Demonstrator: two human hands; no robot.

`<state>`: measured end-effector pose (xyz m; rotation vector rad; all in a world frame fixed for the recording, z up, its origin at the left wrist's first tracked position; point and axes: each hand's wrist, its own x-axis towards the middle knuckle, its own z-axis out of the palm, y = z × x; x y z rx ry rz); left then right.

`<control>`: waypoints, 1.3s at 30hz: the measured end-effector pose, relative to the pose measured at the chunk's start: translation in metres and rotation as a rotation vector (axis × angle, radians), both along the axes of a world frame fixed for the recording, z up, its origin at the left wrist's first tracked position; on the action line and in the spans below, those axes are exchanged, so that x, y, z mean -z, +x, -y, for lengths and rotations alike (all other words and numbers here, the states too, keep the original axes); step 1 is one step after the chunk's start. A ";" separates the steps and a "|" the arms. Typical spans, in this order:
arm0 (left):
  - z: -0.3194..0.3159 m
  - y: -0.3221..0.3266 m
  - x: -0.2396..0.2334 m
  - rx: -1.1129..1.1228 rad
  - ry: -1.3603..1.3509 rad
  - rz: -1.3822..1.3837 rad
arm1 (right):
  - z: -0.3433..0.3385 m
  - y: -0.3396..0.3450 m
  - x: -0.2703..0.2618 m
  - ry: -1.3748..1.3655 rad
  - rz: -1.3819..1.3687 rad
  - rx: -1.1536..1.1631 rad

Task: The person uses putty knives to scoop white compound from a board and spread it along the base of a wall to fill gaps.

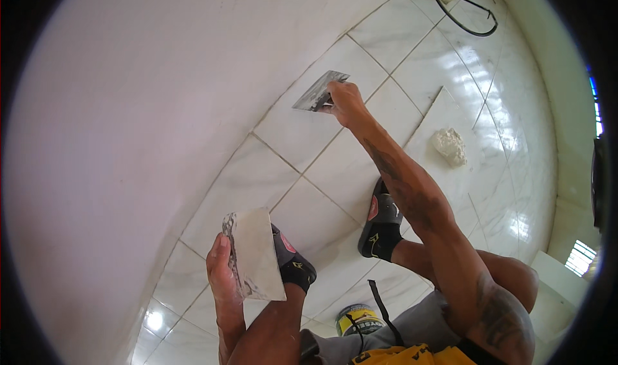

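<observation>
My right hand (348,105) grips a wide steel putty knife (313,94), its blade smeared with grey residue. The knife is out over the tiles close to the foot of the white wall (120,123); whether it touches the wall I cannot tell. Lower down, my left hand (223,268) holds a flat rectangular plate (257,256) by one long edge. Pale filler coats its face, and dark patches show along the held edge. To the right of my right forearm, a lump of cream-coloured putty (450,147) rests on a pale flat slab (440,114) lying on the floor.
Glossy marble-patterned tiles (277,157) cover the floor. My feet wear black slides, one near the plate, the other slide (381,210) beneath my right arm. A yellow-and-black labelled bucket (358,312) stands by my legs. A black cable (446,15) loops at the top right.
</observation>
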<state>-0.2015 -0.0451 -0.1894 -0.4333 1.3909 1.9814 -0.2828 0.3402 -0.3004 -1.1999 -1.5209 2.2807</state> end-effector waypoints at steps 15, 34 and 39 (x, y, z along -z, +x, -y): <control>-0.002 0.004 -0.002 -0.004 -0.055 0.031 | 0.017 -0.060 -0.025 -0.138 0.009 -0.057; 0.004 0.016 -0.021 -0.030 -0.064 -0.186 | 0.066 -0.035 -0.259 0.020 -0.317 -0.192; -0.009 0.043 -0.056 -0.249 0.001 -0.117 | 0.069 0.028 -0.258 0.479 -0.420 -0.445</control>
